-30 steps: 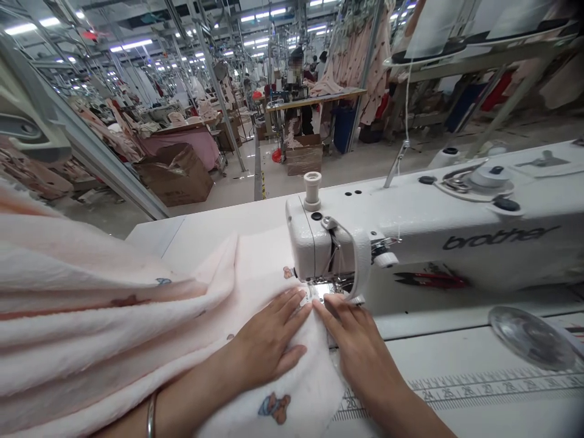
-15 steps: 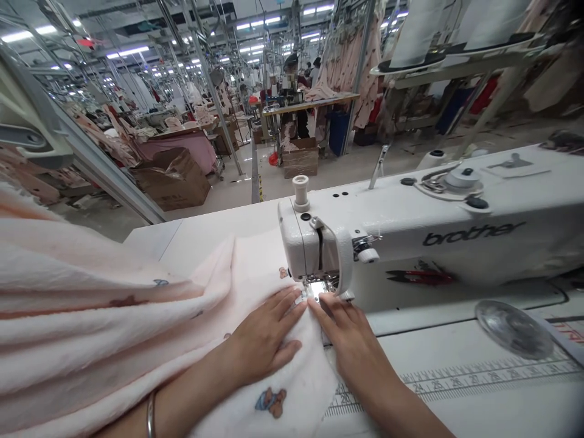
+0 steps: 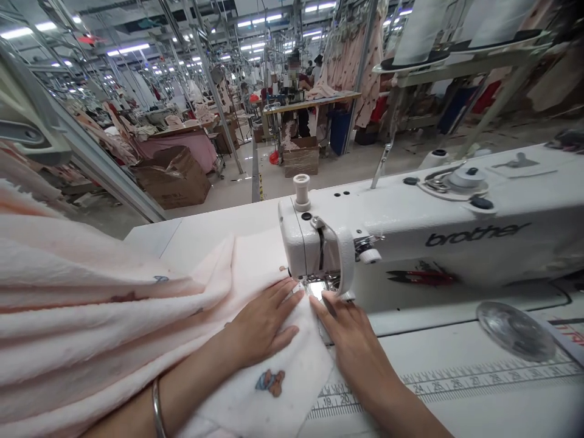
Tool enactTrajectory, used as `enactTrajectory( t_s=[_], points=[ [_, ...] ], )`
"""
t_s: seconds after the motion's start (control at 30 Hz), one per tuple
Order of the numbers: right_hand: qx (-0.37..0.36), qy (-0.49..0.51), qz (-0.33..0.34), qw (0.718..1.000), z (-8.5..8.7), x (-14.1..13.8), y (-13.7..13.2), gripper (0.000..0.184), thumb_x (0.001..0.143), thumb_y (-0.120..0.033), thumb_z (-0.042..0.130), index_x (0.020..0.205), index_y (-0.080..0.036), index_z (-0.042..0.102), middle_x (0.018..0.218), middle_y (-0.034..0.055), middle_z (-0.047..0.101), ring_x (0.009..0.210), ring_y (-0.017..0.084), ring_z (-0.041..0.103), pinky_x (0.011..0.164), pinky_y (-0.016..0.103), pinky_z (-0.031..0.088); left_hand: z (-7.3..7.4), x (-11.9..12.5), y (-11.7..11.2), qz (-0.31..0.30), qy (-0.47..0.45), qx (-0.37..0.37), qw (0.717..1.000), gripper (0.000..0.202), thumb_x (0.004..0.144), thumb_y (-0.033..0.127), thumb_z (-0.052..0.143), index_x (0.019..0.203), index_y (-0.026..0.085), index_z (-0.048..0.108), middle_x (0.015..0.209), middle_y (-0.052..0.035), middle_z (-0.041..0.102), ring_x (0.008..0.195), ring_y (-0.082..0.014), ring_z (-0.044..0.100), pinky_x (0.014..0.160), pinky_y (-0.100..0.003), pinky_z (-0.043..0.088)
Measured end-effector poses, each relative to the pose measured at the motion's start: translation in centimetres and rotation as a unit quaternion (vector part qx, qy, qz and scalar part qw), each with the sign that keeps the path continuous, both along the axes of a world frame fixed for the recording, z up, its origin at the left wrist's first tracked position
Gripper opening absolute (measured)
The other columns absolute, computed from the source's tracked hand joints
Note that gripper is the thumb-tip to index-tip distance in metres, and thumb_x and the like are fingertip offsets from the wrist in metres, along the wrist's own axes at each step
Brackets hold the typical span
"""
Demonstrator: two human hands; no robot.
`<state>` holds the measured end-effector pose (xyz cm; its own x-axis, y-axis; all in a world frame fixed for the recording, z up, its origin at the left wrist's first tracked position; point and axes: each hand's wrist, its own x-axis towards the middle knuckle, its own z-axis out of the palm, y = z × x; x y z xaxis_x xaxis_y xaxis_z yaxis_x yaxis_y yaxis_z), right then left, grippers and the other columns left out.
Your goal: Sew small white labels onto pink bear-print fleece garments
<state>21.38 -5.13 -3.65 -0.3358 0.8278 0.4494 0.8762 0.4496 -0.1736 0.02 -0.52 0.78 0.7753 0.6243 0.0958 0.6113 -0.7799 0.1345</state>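
Pale pink plush fabric [image 3: 237,274] with small bear prints spreads over the left of the sewing table and runs under the needle area of a white sewing machine [image 3: 314,243]. My left hand [image 3: 262,325] lies flat on this fabric, fingers stretched toward the presser foot, thumb apart. My right hand [image 3: 353,340] rests at the fabric's right edge, just right of the lit needle area, its fingers extended and its fingertips close to the foot. The needle itself is too small to make out.
Red-handled thread snips [image 3: 422,277] lie under the machine arm. A clear round disc [image 3: 515,331] sits on the right, above a printed ruler [image 3: 438,386]. Thread cones [image 3: 417,36] stand behind. Beyond the table are a cardboard box [image 3: 171,179] and other workstations with people.
The fabric has slid slightly forward and left under my left hand, its bear print shifting up a little. More ruler shows at its right edge. Both hands stay by the needle area.
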Motion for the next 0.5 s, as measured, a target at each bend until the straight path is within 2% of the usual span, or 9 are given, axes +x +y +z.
enactTrajectory(
  t_s=[0.13,0.27,0.4,0.5],
  points=[
    [-0.006,0.008,-0.006,1.0,0.1,-0.03,-0.18,0.054,0.086,0.005,0.033,0.134,-0.016,0.047,0.127,0.0118,0.05,0.116,0.028,0.044,0.089,0.042,0.049,0.09,0.2,0.37,0.017,0.007,-0.016,1.0,0.054,0.093,0.036,0.045,0.14,0.01,0.034,0.143,-0.0181,0.04,0.134,-0.0299,0.036,0.111,-0.048,0.036],
    [-0.012,0.012,0.0,1.0,-0.1,-0.15,-0.34,0.059,0.082,0.008,0.032,0.134,-0.016,0.047,0.124,0.0123,0.051,0.116,0.027,0.045,0.09,0.041,0.048,0.06,0.29,0.41,0.018,-0.002,-0.02,1.0,0.055,0.093,0.036,0.045,0.141,0.012,0.032,0.143,-0.0172,0.039,0.135,-0.0292,0.035,0.111,-0.048,0.035],
    [0.015,0.008,0.011,1.0,-0.1,0.32,-0.29,0.056,0.083,0.006,0.03,0.132,-0.014,0.049,0.122,0.0134,0.053,0.115,0.026,0.047,0.089,0.04,0.049,-0.12,0.22,0.11,0.01,-0.018,-0.015,1.0,0.053,0.093,0.035,0.045,0.14,0.014,0.032,0.142,-0.0163,0.04,0.135,-0.0285,0.035,0.113,-0.048,0.033],
    [0.05,0.018,0.035,0.998,0.22,0.33,-0.21,0.05,0.085,0.004,0.029,0.128,-0.008,0.051,0.123,0.0157,0.053,0.118,0.026,0.046,0.093,0.041,0.047,-0.52,0.31,0.16,0.014,-0.042,-0.011,0.999,0.055,0.093,0.035,0.046,0.141,0.016,0.029,0.142,-0.0163,0.039,0.135,-0.0291,0.034,0.112,-0.048,0.035]
  ],
)
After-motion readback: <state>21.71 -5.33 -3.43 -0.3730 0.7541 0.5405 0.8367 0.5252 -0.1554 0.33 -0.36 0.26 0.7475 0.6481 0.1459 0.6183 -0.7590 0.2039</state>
